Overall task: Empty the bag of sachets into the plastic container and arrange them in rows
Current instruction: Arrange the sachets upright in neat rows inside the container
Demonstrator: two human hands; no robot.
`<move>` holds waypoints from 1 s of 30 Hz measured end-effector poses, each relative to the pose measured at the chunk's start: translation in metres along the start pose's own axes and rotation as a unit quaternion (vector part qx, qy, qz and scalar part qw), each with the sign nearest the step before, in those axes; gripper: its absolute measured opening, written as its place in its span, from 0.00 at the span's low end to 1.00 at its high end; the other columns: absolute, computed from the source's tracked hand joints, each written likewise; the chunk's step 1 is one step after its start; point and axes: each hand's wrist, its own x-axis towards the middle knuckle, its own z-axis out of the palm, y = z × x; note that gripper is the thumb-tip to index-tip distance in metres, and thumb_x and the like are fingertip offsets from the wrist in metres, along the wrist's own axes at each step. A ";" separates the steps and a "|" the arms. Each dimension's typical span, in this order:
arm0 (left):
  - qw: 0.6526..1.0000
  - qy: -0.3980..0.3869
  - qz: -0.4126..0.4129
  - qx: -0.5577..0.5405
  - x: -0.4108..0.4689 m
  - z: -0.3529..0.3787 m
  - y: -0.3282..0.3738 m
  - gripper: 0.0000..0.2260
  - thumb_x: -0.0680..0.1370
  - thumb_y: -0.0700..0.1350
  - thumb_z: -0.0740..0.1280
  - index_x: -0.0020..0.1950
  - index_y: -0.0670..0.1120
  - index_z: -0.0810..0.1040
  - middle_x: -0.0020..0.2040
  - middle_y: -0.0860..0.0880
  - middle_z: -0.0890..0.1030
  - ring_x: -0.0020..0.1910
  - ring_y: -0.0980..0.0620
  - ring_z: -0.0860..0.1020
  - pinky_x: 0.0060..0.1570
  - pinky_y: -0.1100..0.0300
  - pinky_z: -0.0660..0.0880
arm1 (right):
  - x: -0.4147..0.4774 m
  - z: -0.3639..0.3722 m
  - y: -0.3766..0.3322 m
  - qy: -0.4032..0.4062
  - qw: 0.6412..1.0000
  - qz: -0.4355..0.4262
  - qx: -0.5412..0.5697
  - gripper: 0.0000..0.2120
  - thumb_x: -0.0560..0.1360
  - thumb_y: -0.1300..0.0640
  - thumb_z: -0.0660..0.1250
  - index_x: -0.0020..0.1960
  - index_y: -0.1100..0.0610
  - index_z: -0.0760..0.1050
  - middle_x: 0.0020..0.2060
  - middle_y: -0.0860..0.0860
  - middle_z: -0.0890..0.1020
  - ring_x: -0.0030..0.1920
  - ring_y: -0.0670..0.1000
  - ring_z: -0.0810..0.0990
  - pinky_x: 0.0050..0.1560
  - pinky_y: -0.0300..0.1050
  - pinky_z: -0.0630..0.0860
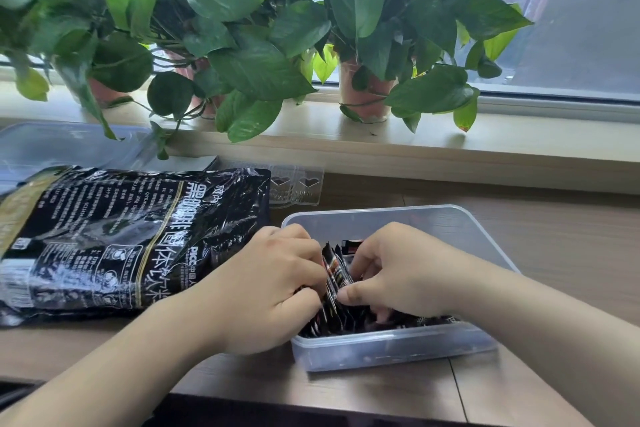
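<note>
- Plastic container (481, 239), clear, rectangular, is sitting on the wooden tabletop (571, 253) near the front edge, right of centre.
- Black sachets (334, 279) are standing on edge inside the container, bunched toward its left & front walls; exact count can't be told.
- Left hand (266, 284) is reaching in over the container's left wall, grip clenched on the sachets from the left side.
- Right hand (398, 270) is inside the container, grip pinching the same bunch from the right w/ thumb & fingers.
- Both hands are pressing the bunch between them, nearly touching each other.
- Black bag (131, 236) w/ white print is lying flat on the tabletop's left part, just beside the container's left wall.
- A clear lid (52, 146) is lying at the tabletop's back left, partly under the bag.
- Potted plants (242, 28) are lining the sill (381, 146) behind the tabletop's back edge.
</note>
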 end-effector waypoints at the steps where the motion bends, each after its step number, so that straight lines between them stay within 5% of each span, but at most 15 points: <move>1: 1.000 0.003 -0.002 -0.007 0.000 0.000 0.000 0.24 0.70 0.54 0.48 0.45 0.49 0.83 0.45 0.54 0.78 0.52 0.54 0.71 0.57 0.52 0.67 | 0.001 0.000 0.000 0.000 1.000 0.004 0.002 0.18 0.70 0.43 0.76 0.46 0.59 0.82 0.29 0.49 0.86 0.28 0.45 0.82 0.36 0.42 0.79; 7: 1.000 0.002 -0.011 -0.029 0.000 -0.001 0.000 0.23 0.69 0.53 0.50 0.51 0.50 0.82 0.46 0.55 0.78 0.53 0.55 0.71 0.59 0.52 0.67 | 0.003 0.000 -0.002 0.010 1.000 -0.002 -0.013 0.17 0.69 0.41 0.76 0.41 0.55 0.83 0.32 0.48 0.87 0.31 0.45 0.83 0.41 0.46 0.81; 13: 1.000 -0.012 -0.009 -0.001 0.001 0.001 -0.002 0.25 0.71 0.54 0.49 0.40 0.48 0.85 0.48 0.57 0.77 0.53 0.58 0.69 0.59 0.53 0.66 | 0.002 0.003 -0.002 0.010 1.000 -0.002 -0.017 0.10 0.71 0.48 0.76 0.43 0.55 0.84 0.32 0.47 0.87 0.33 0.45 0.85 0.38 0.40 0.81; 17: 0.999 -0.006 -0.024 -0.020 0.000 -0.001 0.001 0.23 0.69 0.53 0.49 0.49 0.48 0.82 0.46 0.53 0.78 0.53 0.54 0.72 0.59 0.51 0.68 | 0.005 0.006 -0.003 0.023 0.999 -0.008 -0.028 0.11 0.70 0.49 0.78 0.46 0.54 0.85 0.35 0.48 0.86 0.32 0.43 0.79 0.33 0.35 0.72; 24: 0.999 -0.038 -0.018 0.024 0.002 -0.003 0.001 0.30 0.70 0.55 0.46 0.60 0.56 0.84 0.51 0.55 0.74 0.55 0.56 0.68 0.60 0.54 0.65 | 0.003 0.006 0.003 -0.031 0.996 0.018 0.076 0.08 0.75 0.53 0.73 0.46 0.59 0.83 0.33 0.53 0.87 0.34 0.48 0.87 0.46 0.52 0.85; 30: 0.999 -0.033 -0.013 0.019 -0.001 -0.002 0.002 0.29 0.71 0.54 0.47 0.59 0.53 0.83 0.55 0.56 0.76 0.57 0.56 0.70 0.61 0.53 0.66 | 0.002 0.010 -0.002 -0.017 0.998 0.034 0.052 0.10 0.74 0.51 0.73 0.43 0.58 0.82 0.31 0.50 0.87 0.31 0.45 0.86 0.40 0.44 0.84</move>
